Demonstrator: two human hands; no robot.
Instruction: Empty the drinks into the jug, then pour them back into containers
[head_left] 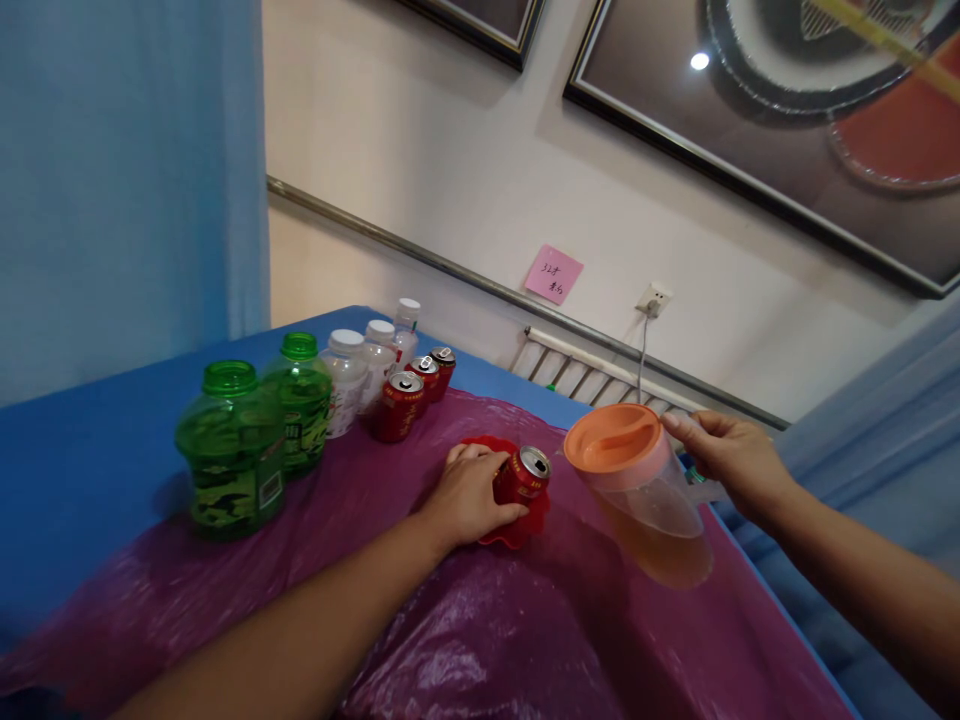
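My left hand is wrapped round a red drink can, opened at the top and leaning slightly. Beneath the can lies a red scalloped mat. By its handle, my right hand grips a clear plastic pitcher with an orange lid. Amber liquid shows in the lower part of the pitcher. It is tilted, its lid side leaning toward the can, and a small gap separates the two. The right fingers partly hide the handle.
Green-capped bottles, white-capped clear bottles and several red cans stand in rows at the left. Purple plastic sheeting covers part of the blue table. Behind are a radiator and a wall socket with a cord.
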